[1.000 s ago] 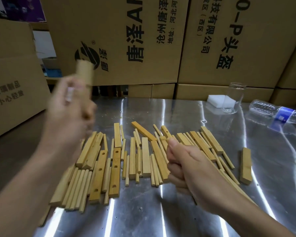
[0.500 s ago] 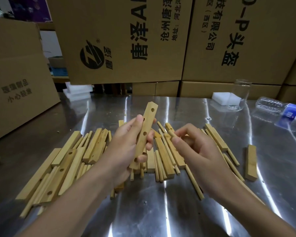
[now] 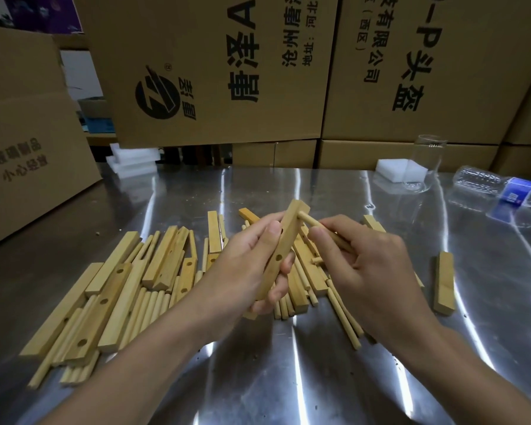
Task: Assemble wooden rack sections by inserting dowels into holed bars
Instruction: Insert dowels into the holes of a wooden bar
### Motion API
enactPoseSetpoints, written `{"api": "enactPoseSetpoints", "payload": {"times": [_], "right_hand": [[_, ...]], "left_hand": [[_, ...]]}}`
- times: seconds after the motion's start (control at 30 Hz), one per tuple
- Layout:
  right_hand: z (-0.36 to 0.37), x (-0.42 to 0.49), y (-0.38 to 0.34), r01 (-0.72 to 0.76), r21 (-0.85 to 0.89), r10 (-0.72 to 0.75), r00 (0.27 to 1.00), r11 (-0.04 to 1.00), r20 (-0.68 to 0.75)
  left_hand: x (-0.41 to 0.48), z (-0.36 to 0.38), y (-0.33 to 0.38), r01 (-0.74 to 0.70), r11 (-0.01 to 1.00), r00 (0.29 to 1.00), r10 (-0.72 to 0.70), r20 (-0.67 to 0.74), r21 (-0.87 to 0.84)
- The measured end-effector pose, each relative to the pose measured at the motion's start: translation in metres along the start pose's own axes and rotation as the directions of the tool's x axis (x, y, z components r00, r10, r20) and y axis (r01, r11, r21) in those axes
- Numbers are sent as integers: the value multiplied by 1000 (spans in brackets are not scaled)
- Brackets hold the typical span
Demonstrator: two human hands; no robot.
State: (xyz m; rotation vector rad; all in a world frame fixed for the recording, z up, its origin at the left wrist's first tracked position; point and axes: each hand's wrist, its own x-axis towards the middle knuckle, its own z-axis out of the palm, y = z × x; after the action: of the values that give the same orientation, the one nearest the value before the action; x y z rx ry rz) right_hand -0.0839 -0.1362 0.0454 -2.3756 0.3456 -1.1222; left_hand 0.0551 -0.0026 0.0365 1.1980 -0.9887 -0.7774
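My left hand (image 3: pixel 246 268) grips a holed wooden bar (image 3: pixel 284 243), held upright and tilted above the metal table (image 3: pixel 288 378). My right hand (image 3: pixel 368 268) pinches a round dowel (image 3: pixel 311 221) whose tip meets the bar's top hole. One open hole shows lower on the bar. Under both hands lies a spread of holed bars (image 3: pixel 101 302) and loose dowels (image 3: pixel 149 308); part of the pile is hidden by my hands.
A single wooden block (image 3: pixel 445 283) lies apart at the right. At the back right stand a clear glass (image 3: pixel 426 162), white foam (image 3: pixel 393 170) and a lying plastic bottle (image 3: pixel 500 190). White foam pieces (image 3: pixel 134 162) sit back left. Cardboard boxes (image 3: pixel 215 69) wall the table's far and left sides.
My left hand came down from a raised, blurred position and holds the bar over the pile. My right hand brought a dowel up to the bar's top hole.
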Motion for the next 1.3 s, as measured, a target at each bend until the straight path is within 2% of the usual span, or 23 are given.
{"api": "enactPoseSetpoints", "payload": {"times": [0.13, 0.27, 0.33, 0.43, 0.5, 0.53, 0.57, 0.6, 0.63, 0.67, 0.7, 0.73, 0.77, 0.8, 0.87, 0.9, 0.93, 1.0, 1.07, 1.13, 1.23, 1.3], "right_hand": [[-1, 0, 6, 50, -106, -51, 999, 993, -12], [-4, 1, 7, 118, -301, -134, 990, 946, -34], [-5, 2, 9, 152, -325, -172, 984, 933, -34], [-5, 0, 9, 128, -158, -132, 991, 979, -13], [-4, -1, 5, -9, 64, 6, 999, 998, 38], [-5, 0, 4, -162, 250, 138, 984, 955, 110], [-7, 3, 4, -378, 478, 289, 924, 793, 252], [-9, 7, 3, -582, 639, 376, 813, 503, 445], [-13, 11, 2, -706, 670, 394, 697, 228, 599], [-15, 13, 2, -751, 654, 378, 635, 96, 674], [-16, 13, 4, -754, 650, 362, 635, 96, 683], [-15, 14, 5, -737, 656, 354, 665, 163, 658], [-14, 14, 5, -700, 651, 359, 712, 296, 603], [-12, 12, 5, -635, 604, 361, 772, 482, 523], [-7, 7, 9, -366, 346, 271, 917, 864, 293], [-5, 5, 12, -201, 156, 171, 967, 967, 188], [-3, 3, 15, -68, -36, 73, 988, 997, 135], [-2, 4, 17, 82, -345, -36, 990, 935, 137], [0, 7, 20, 138, -439, -76, 985, 888, 156], [4, 11, 25, 143, -375, -81, 981, 916, 177], [9, 11, 28, 52, -102, -33, 983, 993, 183], [10, 10, 29, -22, 55, 10, 978, 998, 207]], "left_hand": [[0, -2, -2, -40, 995, 999, 41, -16, 88], [0, 0, -3, -138, 951, 987, 156, -43, 278], [0, 0, -4, -172, 918, 978, 201, -47, 358], [-1, -1, -5, -200, 863, 970, 240, -27, 465], [-1, -2, -5, -199, 828, 969, 246, -20, 525], [-1, -4, -4, -199, 810, 968, 250, -18, 552], [-1, -5, -4, -201, 794, 967, 255, -14, 574], [-1, -6, -4, -207, 782, 965, 261, -8, 588], [-1, -7, -4, -213, 774, 964, 266, -1, 597], [-1, -7, -4, -213, 768, 964, 267, 1, 604], [-1, -6, -5, -207, 767, 965, 263, -2, 608], [1, -5, -7, -196, 773, 967, 253, -11, 603], [2, -4, -8, -183, 790, 970, 243, -25, 585], [4, -3, -10, -173, 810, 971, 234, -39, 561], [6, -4, -12, -161, 824, 971, 231, -63, 544], [6, -5, -12, -154, 824, 971, 228, -71, 545], [6, -6, -11, -144, 829, 972, 220, -79, 541], [6, -6, -11, -126, 842, 975, 202, -90, 525], [5, -4, -10, -125, 848, 976, 197, -88, 515], [5, -3, -10, -128, 846, 975, 201, -89, 517], [3, -4, -12, -115, 817, 977, 196, -85, 565], [3, -4, -12, -111, 794, 978, 193, -75, 597]]}}
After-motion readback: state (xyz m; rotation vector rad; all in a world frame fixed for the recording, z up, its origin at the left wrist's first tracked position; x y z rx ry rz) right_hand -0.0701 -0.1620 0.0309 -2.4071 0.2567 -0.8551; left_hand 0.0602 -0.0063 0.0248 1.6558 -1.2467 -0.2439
